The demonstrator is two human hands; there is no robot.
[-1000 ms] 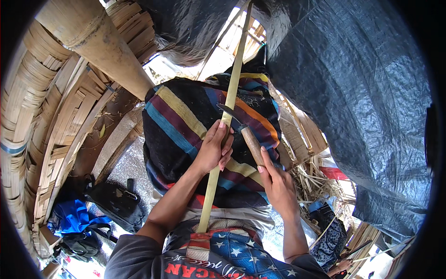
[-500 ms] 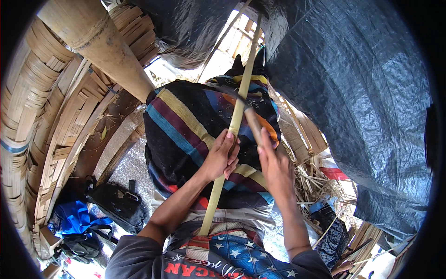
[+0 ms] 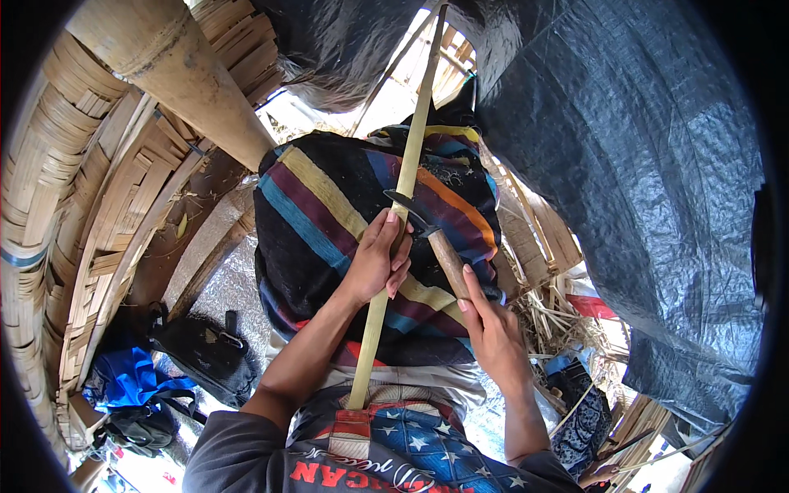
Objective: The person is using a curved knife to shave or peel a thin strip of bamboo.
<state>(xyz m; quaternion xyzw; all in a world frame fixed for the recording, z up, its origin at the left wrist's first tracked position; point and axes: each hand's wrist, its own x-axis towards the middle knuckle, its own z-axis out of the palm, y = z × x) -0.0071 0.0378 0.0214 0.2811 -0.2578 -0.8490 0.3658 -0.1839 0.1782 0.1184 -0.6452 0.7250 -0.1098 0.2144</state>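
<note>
From where I stand, the pale strip (image 3: 407, 177) runs lengthwise away from the person's belly, over the striped cloth (image 3: 316, 238). The left hand (image 3: 380, 259) has its fingers closed around the strip; the right hand (image 3: 496, 337), right of the strip, grips the wooden-handled knife (image 3: 448, 261). Its blade crosses the strip just beyond the left fingers, nearer them than the right; whether it touches, I can't tell.
</note>
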